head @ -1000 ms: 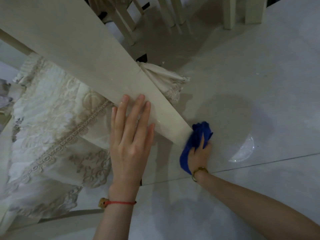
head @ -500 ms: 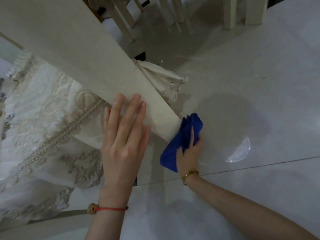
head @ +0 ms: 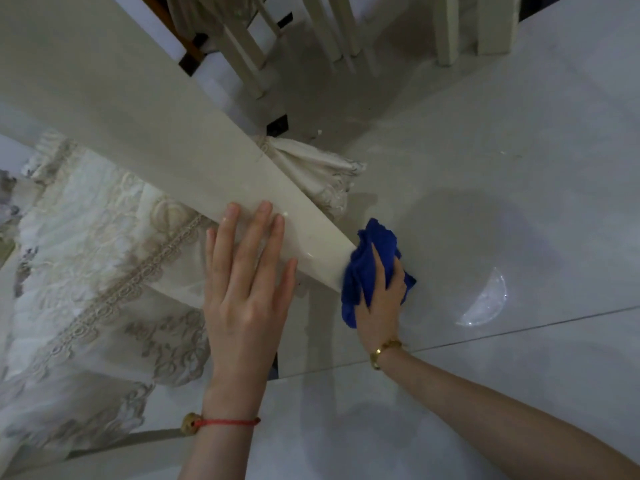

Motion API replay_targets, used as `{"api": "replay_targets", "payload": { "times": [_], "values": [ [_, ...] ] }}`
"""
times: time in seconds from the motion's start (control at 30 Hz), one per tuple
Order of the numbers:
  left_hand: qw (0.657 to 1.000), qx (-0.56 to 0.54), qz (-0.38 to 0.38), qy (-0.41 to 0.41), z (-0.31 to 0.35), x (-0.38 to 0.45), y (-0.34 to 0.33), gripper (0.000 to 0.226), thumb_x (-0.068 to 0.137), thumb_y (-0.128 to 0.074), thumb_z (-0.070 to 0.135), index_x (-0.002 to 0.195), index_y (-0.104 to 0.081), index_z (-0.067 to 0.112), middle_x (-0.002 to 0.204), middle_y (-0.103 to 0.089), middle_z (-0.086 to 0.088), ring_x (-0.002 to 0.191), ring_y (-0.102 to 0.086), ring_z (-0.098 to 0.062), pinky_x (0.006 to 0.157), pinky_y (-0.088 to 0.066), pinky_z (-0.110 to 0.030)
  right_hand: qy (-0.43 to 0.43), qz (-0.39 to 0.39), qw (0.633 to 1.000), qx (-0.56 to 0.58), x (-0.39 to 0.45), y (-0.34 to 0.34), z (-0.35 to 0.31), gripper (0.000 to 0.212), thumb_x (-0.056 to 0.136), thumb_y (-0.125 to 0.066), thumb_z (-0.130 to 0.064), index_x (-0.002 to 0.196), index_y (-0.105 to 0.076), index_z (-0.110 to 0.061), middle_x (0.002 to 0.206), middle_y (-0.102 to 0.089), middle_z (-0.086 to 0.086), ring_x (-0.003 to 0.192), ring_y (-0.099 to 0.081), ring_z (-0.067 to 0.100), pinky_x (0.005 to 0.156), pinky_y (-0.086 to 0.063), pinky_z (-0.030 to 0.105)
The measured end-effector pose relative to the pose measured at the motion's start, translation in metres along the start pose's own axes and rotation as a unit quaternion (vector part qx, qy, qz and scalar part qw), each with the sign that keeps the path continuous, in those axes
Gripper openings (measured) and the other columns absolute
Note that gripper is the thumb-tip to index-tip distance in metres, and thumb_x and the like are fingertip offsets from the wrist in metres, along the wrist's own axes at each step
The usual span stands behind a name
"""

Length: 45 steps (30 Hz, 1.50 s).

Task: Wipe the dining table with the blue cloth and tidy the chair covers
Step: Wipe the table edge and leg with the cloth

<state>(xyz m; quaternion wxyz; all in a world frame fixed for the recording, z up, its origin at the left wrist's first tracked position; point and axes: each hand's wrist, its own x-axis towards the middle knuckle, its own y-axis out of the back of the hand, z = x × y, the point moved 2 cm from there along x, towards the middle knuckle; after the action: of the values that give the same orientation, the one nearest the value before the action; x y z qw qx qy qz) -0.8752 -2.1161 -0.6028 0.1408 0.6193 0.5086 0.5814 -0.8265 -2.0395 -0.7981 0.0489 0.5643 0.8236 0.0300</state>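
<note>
The cream dining table [head: 145, 133] runs diagonally from the upper left; I look down past its corner at the floor. My left hand [head: 247, 285] lies flat on the table top near that corner, fingers straight. My right hand [head: 382, 299] grips the bunched blue cloth [head: 367, 258] and presses it against the table's corner edge. Under the table on the left sits a chair with a white lace cover [head: 90, 271]. A bunched corner of that cream fabric [head: 318, 171] sticks out beyond the table edge.
The glossy pale tiled floor [head: 502, 168] fills the right side, with a bright light reflection [head: 485, 303]. Cream chair legs [head: 242, 53] stand at the top centre and more legs [head: 464, 26] at the top right. A tile joint runs across the lower right.
My right hand has carried the blue cloth along the table's corner edge, down then back up. The left hand has stayed flat on the table top.
</note>
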Motion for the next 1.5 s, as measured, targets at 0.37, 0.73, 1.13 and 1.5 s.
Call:
{"api": "replay_targets", "payload": {
  "times": [0.37,0.73,1.13,1.5],
  "values": [
    [1.0,0.001,-0.012,-0.004,-0.002,0.0,0.001,0.039,0.097,-0.06,0.013,0.133,-0.055,0.001,0.146,-0.046,-0.014,0.144,-0.028,-0.034,0.113,-0.032,-0.059,0.079,-0.003,0.993,-0.084,-0.006,-0.01,-0.024,0.063,0.09,-0.025,-0.067,0.145,0.002,-0.052,0.149,-0.029,0.008,0.132,-0.029,0.024,0.111,-0.029,0.043],
    [1.0,0.008,-0.001,-0.003,-0.003,0.0,0.0,0.039,0.097,-0.06,0.015,0.133,-0.055,0.002,0.145,-0.048,-0.012,0.143,-0.03,-0.033,0.119,-0.026,-0.052,0.156,0.045,0.981,-0.103,-0.005,-0.014,-0.096,0.066,0.09,-0.04,-0.056,0.148,-0.014,-0.038,0.148,-0.029,0.009,0.132,-0.035,0.032,0.111,-0.027,0.042],
    [1.0,0.004,0.024,-0.001,0.006,-0.005,-0.006,0.036,0.095,-0.062,0.01,0.129,-0.057,-0.003,0.142,-0.049,-0.018,0.139,-0.033,-0.039,0.114,-0.034,-0.057,0.087,-0.152,0.96,-0.218,0.012,0.016,0.052,0.09,0.091,-0.06,-0.028,0.146,0.008,-0.047,0.144,-0.03,0.014,0.118,-0.038,0.03,0.103,-0.039,0.043],
    [0.915,-0.274,-0.263,0.139,0.072,0.021,0.046,0.038,0.093,-0.063,0.014,0.129,-0.058,0.006,0.135,-0.054,-0.012,0.125,-0.048,-0.023,0.11,-0.035,-0.028,0.063,-0.217,0.895,-0.385,0.038,0.208,-0.106,0.074,0.088,-0.058,-0.017,0.15,-0.02,-0.029,0.13,-0.044,0.011,0.098,-0.047,0.029,0.081,-0.048,0.037]
  ]
}}
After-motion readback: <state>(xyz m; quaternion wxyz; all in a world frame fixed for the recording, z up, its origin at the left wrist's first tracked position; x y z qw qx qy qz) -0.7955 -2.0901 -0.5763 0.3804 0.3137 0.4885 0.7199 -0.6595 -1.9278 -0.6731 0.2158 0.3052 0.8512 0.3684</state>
